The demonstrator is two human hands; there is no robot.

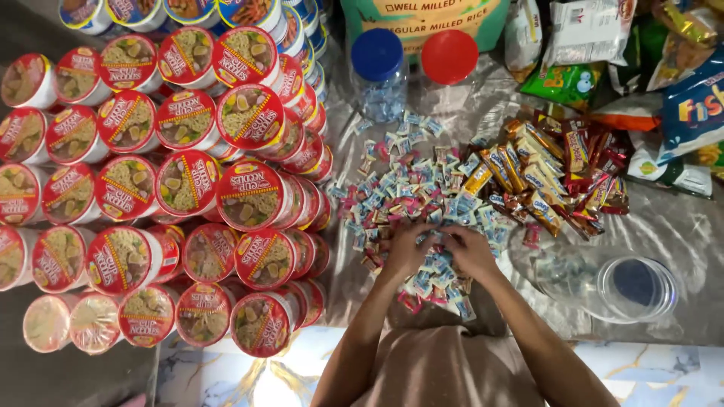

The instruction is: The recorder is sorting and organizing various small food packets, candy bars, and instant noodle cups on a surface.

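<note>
We are looking down on a stack of noodle cups (pixel 162 188) lying on their sides, red-rimmed lids facing up, filling the left half of the frame. A clear plastic sheet (pixel 679 218) is covering the surface across the centre and right. In the upper right, snack bags (pixel 641 53) are crowding the corner, and a green rice sack (pixel 422 19) is sitting at the top centre. Below it a blue-lidded jar (pixel 378 64) and a red-lidded jar (pixel 449 60) are standing side by side. An open clear jar (pixel 603 283) is lying on its side at the lower right.

In the middle, a pile of small wrapped candies (pixel 422 200) is spreading out, with orange and brown candy bars (pixel 550 169) heaped just to its right.

We are pressing our left hand (pixel 406 249) and right hand (pixel 471 252) down into the near edge of the candy pile, close together, fingers curled among the wrappers; we cannot tell whether either is actually gripping any.
</note>
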